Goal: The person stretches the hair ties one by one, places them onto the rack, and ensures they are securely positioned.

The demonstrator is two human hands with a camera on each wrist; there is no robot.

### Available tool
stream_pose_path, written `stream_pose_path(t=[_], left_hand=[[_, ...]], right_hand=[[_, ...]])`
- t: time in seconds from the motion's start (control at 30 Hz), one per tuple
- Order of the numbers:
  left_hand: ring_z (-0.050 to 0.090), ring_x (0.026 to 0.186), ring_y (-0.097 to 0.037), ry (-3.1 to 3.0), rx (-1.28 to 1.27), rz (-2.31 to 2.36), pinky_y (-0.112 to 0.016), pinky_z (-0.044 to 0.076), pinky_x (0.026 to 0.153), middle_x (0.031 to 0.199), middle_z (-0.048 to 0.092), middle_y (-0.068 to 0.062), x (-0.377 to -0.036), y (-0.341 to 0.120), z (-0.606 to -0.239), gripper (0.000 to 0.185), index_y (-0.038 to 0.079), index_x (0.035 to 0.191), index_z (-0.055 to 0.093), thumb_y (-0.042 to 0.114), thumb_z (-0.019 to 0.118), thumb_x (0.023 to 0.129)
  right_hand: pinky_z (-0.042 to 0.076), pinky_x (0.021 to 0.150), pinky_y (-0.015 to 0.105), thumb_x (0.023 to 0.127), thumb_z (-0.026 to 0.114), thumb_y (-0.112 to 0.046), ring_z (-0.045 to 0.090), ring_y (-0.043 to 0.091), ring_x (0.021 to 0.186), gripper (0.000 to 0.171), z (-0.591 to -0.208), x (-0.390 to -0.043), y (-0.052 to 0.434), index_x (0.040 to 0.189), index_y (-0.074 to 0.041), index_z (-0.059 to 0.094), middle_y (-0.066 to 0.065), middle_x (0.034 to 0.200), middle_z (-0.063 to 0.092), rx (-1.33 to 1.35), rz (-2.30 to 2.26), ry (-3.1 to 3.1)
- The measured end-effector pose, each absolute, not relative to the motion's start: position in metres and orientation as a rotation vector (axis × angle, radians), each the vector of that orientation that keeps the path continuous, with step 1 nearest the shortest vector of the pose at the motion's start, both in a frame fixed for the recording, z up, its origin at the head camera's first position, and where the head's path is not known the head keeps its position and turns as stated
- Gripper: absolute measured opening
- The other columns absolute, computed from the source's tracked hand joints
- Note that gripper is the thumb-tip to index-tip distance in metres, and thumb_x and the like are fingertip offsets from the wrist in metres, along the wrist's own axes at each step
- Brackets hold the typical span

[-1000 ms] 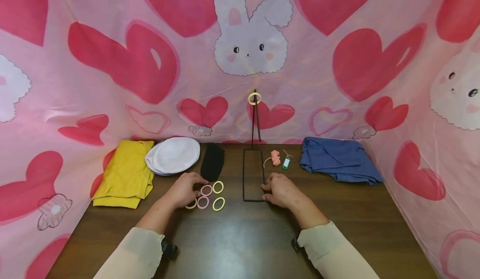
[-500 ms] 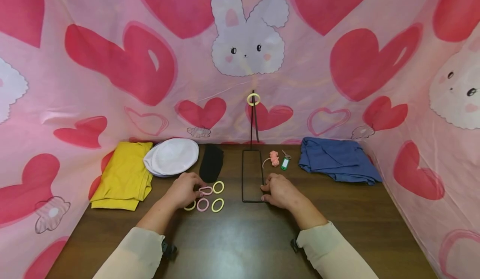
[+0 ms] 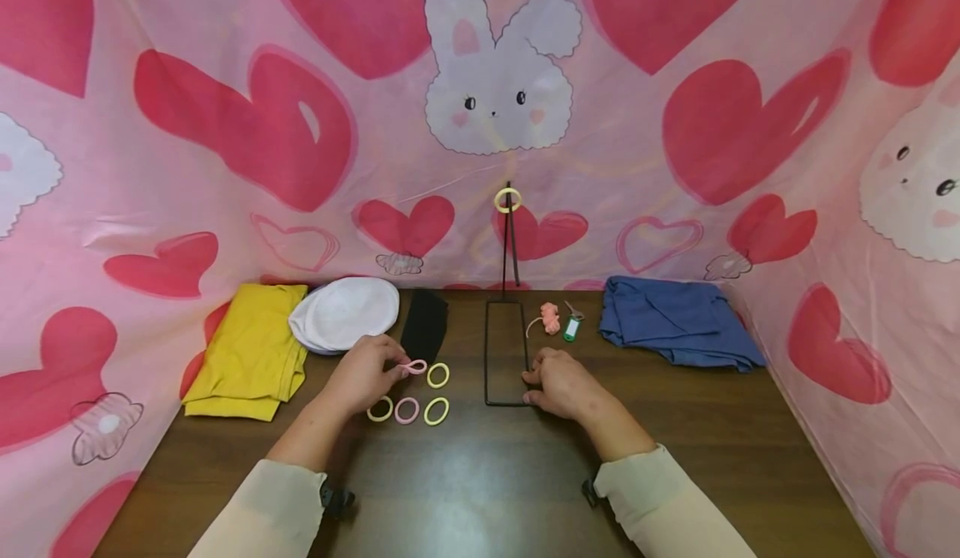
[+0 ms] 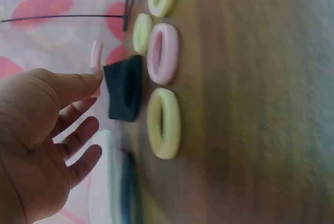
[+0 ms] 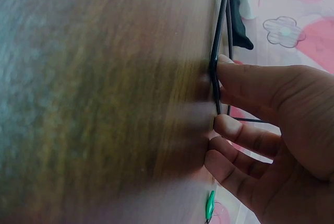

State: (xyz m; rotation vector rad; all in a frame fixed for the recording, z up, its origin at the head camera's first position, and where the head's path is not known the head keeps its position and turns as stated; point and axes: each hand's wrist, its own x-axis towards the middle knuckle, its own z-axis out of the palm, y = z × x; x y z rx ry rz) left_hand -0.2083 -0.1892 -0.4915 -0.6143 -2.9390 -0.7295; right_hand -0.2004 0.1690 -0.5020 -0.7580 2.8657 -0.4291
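Pink ring (image 3: 415, 366) half-hidden in left hand's (image 3: 365, 375) pinch; right hand (image 3: 564, 385) gripping wire stand (image 3: 505, 350).

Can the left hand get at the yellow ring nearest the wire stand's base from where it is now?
Probably yes: the left hand pinches a pink ring right beside that yellow ring, with nothing between them, though it would need a free finger.

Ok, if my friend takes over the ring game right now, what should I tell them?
Left hand: pinches a pink ring, lifted just off the table.
Right hand: fingers hold the near right corner of the wire stand.
Done: one yellow ring hangs at the stand's top.
Left: the pink ring in hand, plus three yellow rings and one pink lying left of the stand.
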Motion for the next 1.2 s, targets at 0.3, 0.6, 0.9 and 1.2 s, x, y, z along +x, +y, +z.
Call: stream_pose_path(t=[0.3,0.6,0.9,1.2], left_hand=[[0.061,0.1,-0.026,-2.809,-0.644,-0.78,-0.045,0.05,0.091,0.101,0.07,0.001,-0.204,-0.175,-0.464,0.006,0.01,0.092,0.079,0.016,0.08,0.09],[0.061,0.103,-0.023,-2.702,-0.659,-0.8,-0.043,0.051,0.091,0.106,0.068,0.001,-0.197,-0.152,-0.43,0.013,0.012,0.099,0.081,0.02,0.083,0.089],[0.06,0.107,-0.022,-2.59,-0.751,-0.805,-0.041,0.049,0.094,0.106,0.068,0.001,-0.196,-0.133,-0.397,0.012,0.011,0.098,0.081,0.019,0.082,0.089],[0.06,0.106,-0.024,-2.382,-0.869,-0.828,-0.041,0.047,0.096,0.105,0.07,0.0,-0.193,-0.117,-0.369,0.011,0.011,0.095,0.082,0.017,0.084,0.086]], right_hand=[[0.051,0.092,0.046,0.087,0.084,-0.025,0.059,0.031,0.102,0.038,-0.504,-0.201,0.17,0.12,-0.006,0.078,0.011,0.111,0.064,-0.774,-0.435,2.874],[0.052,0.089,0.043,0.087,0.084,-0.025,0.059,0.026,0.099,0.037,-0.506,-0.201,0.173,0.119,-0.006,0.078,0.008,0.109,0.064,-0.791,-0.433,2.885],[0.051,0.089,0.043,0.087,0.084,-0.025,0.059,0.027,0.098,0.037,-0.503,-0.2,0.172,0.119,-0.007,0.079,0.008,0.108,0.063,-0.777,-0.438,2.89],[0.051,0.09,0.044,0.086,0.085,-0.024,0.059,0.029,0.098,0.038,-0.503,-0.2,0.17,0.118,-0.005,0.078,0.009,0.108,0.063,-0.776,-0.47,2.884]])
